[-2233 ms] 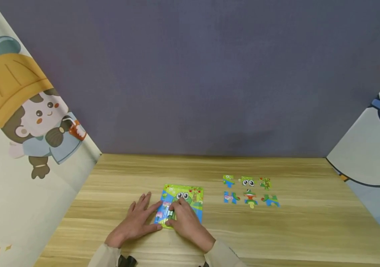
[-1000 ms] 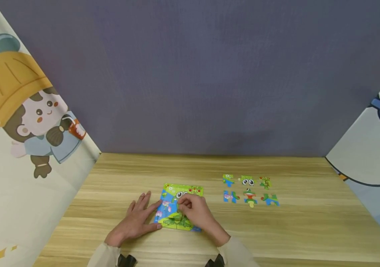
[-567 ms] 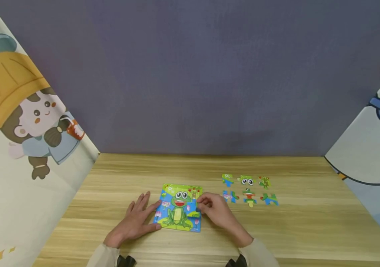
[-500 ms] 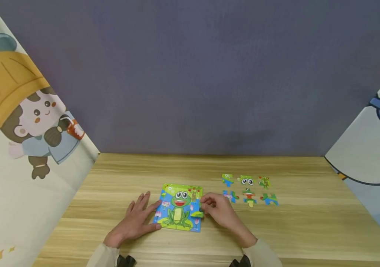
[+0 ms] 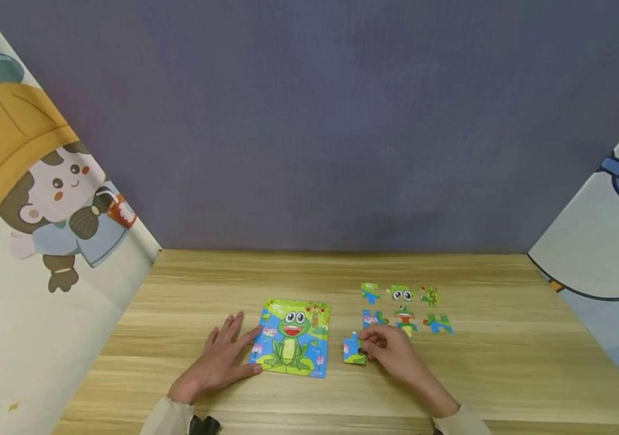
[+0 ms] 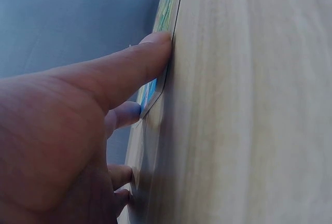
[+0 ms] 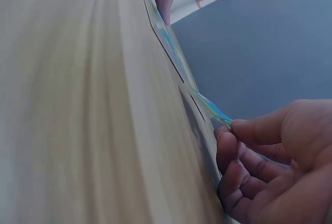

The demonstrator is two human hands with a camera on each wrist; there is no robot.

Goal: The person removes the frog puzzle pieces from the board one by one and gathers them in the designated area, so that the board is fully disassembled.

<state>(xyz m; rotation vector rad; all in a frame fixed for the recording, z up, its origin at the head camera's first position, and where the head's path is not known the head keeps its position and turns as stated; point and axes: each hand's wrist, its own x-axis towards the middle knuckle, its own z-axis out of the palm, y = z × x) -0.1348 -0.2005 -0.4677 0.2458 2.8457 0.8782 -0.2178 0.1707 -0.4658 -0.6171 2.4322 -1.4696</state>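
A square frog puzzle board [image 5: 289, 338] lies on the wooden table, left of centre. My left hand [image 5: 219, 361] rests flat with spread fingers, thumb and index touching the board's left edge; the left wrist view shows the thumb [image 6: 132, 63] on its rim. To the right of the board, my right hand [image 5: 394, 353] pinches a blue and green puzzle piece [image 5: 352, 350] by its right side. The right wrist view shows this piece [image 7: 218, 114] tilted between thumb and fingers, just above the table. Part of it is hidden by the fingertips.
Several loose puzzle pieces lie in two rows behind my right hand, among them an eyes piece [image 5: 401, 294], a mouth piece [image 5: 405, 318] and a tree piece [image 5: 430, 296]. The wooden table [image 5: 233, 272] ends at a dark back wall [image 5: 309, 151], with printed side panels.
My right hand has lifted a puzzle piece off the board and carried it right, towards the loose pieces. The left hand stays at the board's left edge.
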